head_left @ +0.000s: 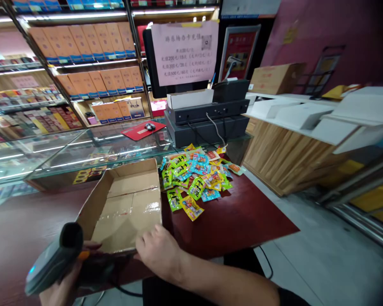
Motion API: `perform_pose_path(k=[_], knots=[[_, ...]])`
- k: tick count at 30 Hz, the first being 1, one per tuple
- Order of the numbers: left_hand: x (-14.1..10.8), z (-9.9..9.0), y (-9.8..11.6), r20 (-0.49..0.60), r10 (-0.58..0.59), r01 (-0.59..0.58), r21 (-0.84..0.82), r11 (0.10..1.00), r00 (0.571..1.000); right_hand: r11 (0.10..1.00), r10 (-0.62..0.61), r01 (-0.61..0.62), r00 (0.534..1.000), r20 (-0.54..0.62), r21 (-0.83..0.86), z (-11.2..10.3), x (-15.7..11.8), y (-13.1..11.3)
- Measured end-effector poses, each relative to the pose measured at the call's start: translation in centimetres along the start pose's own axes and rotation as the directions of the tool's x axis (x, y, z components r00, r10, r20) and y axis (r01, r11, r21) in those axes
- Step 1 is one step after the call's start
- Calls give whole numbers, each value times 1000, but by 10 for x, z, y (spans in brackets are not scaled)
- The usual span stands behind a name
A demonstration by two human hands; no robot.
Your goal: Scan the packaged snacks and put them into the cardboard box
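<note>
A shallow open cardboard box (pixel 124 214) lies on the dark red counter with nothing inside it. My right hand (pixel 161 253) is closed over its near right corner. At the near left corner my left hand (pixel 65 287) has its fingertips against the box's edge, and much of that hand is hidden. A barcode scanner (pixel 52 261) with an orange trigger stands in front of it, its cable trailing to the right. Just right of the box is a loose heap of small snack packets (pixel 196 174) in green, blue and yellow.
Beyond the heap stands a black cash register base (pixel 207 127), with a screen bearing a paper sign (pixel 185 53). A mouse (pixel 150 126) rests on a red mat (pixel 137 132) on the glass display case (pixel 64 153). Shelves of orange boxes (pixel 83 42) line the back.
</note>
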State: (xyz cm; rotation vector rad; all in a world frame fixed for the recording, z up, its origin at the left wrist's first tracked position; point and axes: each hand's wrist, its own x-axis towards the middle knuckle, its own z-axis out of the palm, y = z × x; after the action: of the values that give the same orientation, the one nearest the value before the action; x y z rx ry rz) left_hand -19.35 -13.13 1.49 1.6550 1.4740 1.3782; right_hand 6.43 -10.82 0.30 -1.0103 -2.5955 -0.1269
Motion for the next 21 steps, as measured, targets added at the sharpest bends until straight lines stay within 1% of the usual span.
perform_pose_path(k=[2,4,6,8,11,15,18,20,21], knots=[[6,12,8,37,26,-24,-49,999,999,999,41,-41,999,2,5,-3,-7,8],[8,29,18,35,1,-1,-21,1000,999,997,80,-80,997,13,-2,-7,-10,22],[9,43,26,12,-16,16,4,1000,1000,997,76,-76,997,34,-7,-9,-11,33],[11,50,31,-7,-18,18,12,1000,1000,999,40,-40,998,57,-2,-11,-10,40],[15,47,30,17,12,-12,16,1000,1000,1000,-10,11,998,66,-4,-13,-10,40],[16,35,23,70,62,-66,60,996,996,1000,-13,15,998,68,-27,-15,-10,36],[17,31,19,118,62,-69,56,996,991,1000,7,-5,998,65,-30,-15,-11,35],[17,30,22,139,45,-52,42,998,989,1000,15,-14,999,47,-7,-17,-13,37],[16,30,27,138,39,-45,38,998,990,999,7,-7,1000,22,32,-20,-15,38]])
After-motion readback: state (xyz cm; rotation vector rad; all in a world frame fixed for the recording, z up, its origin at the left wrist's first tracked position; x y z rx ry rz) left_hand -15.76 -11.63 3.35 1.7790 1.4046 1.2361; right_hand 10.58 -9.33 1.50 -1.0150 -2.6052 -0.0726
